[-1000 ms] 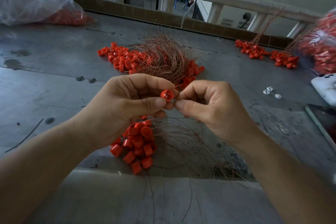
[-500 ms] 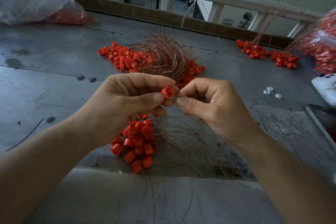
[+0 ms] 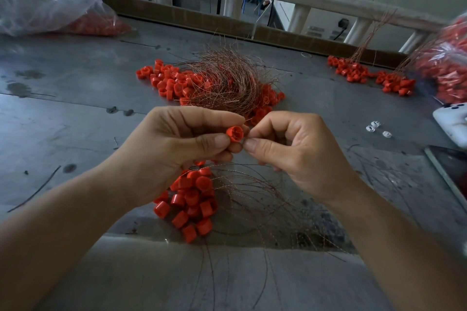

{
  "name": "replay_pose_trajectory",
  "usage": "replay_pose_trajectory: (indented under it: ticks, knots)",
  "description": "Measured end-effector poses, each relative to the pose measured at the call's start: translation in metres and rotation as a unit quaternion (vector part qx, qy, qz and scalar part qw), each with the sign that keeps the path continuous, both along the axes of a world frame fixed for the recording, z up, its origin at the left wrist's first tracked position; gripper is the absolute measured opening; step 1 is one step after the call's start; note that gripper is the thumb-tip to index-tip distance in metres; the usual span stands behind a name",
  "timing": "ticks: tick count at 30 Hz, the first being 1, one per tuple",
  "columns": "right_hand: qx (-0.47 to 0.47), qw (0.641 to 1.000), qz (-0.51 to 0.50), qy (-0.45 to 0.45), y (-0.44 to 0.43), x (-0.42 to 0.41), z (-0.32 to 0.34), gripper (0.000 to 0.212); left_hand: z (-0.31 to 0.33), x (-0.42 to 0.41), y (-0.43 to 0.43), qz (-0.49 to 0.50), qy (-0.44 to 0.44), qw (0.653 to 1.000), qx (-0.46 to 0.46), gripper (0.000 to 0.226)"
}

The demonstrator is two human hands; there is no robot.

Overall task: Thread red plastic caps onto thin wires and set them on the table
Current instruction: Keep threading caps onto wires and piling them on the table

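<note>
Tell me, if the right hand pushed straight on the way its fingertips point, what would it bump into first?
The right hand, pinching a thin wire, points leftward at the red cap pinched in the left hand; it would meet that cap first.

scuffed grey metal table point(image 3: 63, 113), small pile of red caps point(image 3: 192, 204) low centre, loose thin wires point(image 3: 265, 199) fanned to its right, bigger cap heap point(image 3: 171, 81) mid-frame under a wire tangle point(image 3: 227, 83), wired caps point(image 3: 353, 70) upper right, bag of caps point(image 3: 50, 10) upper left, tiny white bits point(image 3: 376, 127) far right

Left hand point(image 3: 171, 149) pinching red cap point(image 3: 235, 133); right hand point(image 3: 290, 149) pinching thin wire point(image 3: 249, 139) beside it; loose caps point(image 3: 192, 202) on grey table point(image 3: 63, 113) below.
</note>
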State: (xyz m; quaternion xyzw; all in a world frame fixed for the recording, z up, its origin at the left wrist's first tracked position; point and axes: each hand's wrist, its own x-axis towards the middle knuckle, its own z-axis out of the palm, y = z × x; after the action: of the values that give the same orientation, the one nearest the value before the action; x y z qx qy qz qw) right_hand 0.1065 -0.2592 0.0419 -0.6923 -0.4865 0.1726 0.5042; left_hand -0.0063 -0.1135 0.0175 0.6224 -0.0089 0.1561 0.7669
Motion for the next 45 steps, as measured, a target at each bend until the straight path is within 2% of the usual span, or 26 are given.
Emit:
replay_pose_trajectory:
  ticks: [4,23,35,40,45]
  knots:
    - [-0.005,1.000,-0.007,0.001,0.0004,-0.0001,-0.0005,0.009,-0.0001,0.0000,0.0004,-0.010,-0.003,1.000,0.002,0.029]
    - [-0.011,1.000,-0.012,-0.009,0.0012,0.0002,-0.0008,0.009,0.0018,-0.0011,0.0014,-0.011,-0.001,1.000,0.008,0.033]
    - [-0.005,1.000,-0.004,-0.002,0.0002,0.0005,-0.0007,0.008,0.0056,-0.0013,-0.0027,0.003,0.019,1.000,0.007,0.028]
    - [-0.007,1.000,0.006,0.021,-0.0001,0.0018,-0.0005,0.009,0.0051,-0.0019,-0.0032,0.010,0.012,1.000,0.016,0.028]
    - [-0.004,0.996,0.010,0.085,-0.0003,0.0039,0.0005,0.013,0.0049,-0.0009,-0.0015,0.016,-0.005,1.000,0.015,0.026]
